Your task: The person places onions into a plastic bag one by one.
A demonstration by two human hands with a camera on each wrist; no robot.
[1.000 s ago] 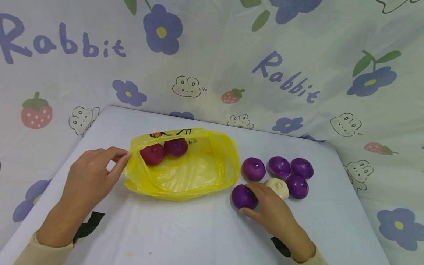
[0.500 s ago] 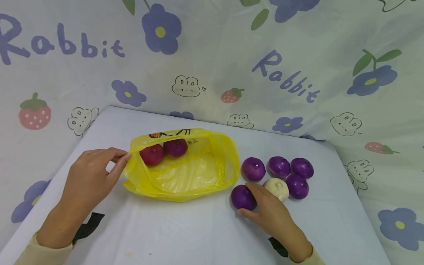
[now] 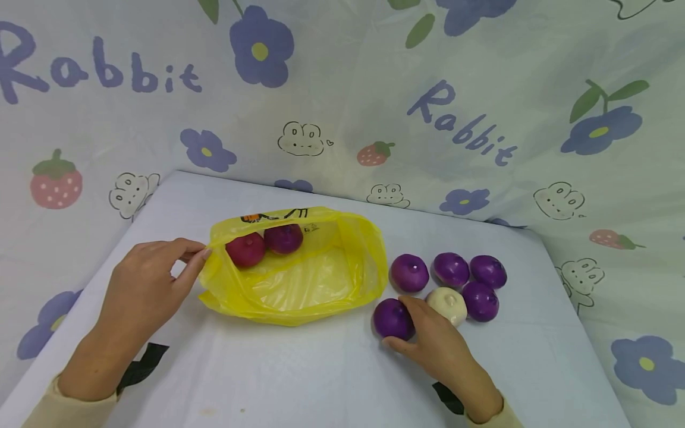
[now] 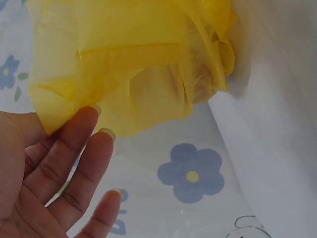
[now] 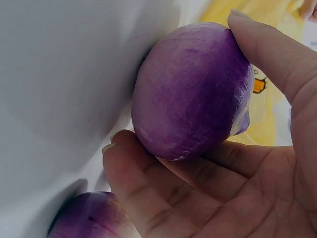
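Right hand (image 3: 436, 345) has its grip curled round a purple bun (image 3: 393, 318) resting on the desk (image 3: 321, 380). Just beyond that grip lie four more purple buns and a white bun (image 3: 448, 304). Left hand (image 3: 144, 285) pinches the rim of the yellow bag (image 3: 299, 285), which holds two reddish buns (image 3: 264, 244).

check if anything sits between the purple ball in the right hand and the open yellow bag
Nothing visible does. The right hand grips the purple ball just right of the yellow bag, with only bare table between. The left hand holds the bag's edge.
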